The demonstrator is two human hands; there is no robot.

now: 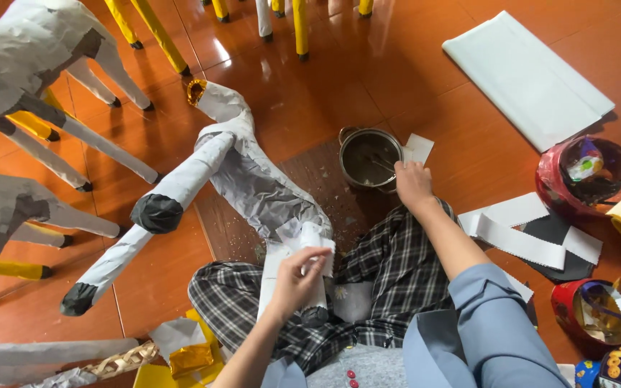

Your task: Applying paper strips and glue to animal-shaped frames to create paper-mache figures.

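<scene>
the left hand (297, 279), low in the centre of the frame, was closed on a leg of the white paper animal figure (253, 183), which was laid across the checked lap. the right hand (412, 183), at centre, was pinched on a small paper slip (418, 148) held at the rim of the metal pot (368, 158).
</scene>
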